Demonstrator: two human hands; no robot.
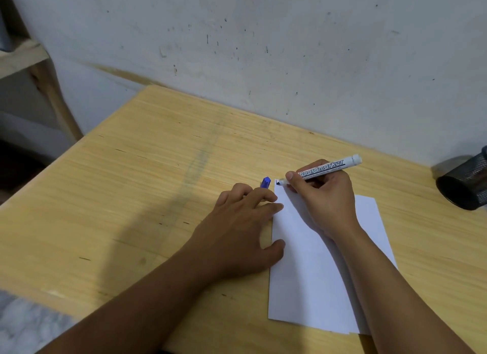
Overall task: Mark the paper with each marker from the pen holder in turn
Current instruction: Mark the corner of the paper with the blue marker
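A white sheet of paper (311, 269) lies on the wooden table (147, 169). My right hand (321, 195) grips a white board marker (326, 168), uncapped, its tip touching the paper's far left corner beside a short dark mark (277, 182). My left hand (242, 222) rests flat at the paper's left edge, thumb and forefinger touching the sheet. A blue marker cap (265, 182) pokes out between its fingers. The black mesh pen holder (465, 185) lies at the right edge, partly cut off; its contents are hidden.
A stained white wall (263, 51) runs right behind the table. A wooden shelf frame (39, 72) stands at the far left beyond the table's left edge. A grey marbled surface (23, 324) shows at the bottom left corner.
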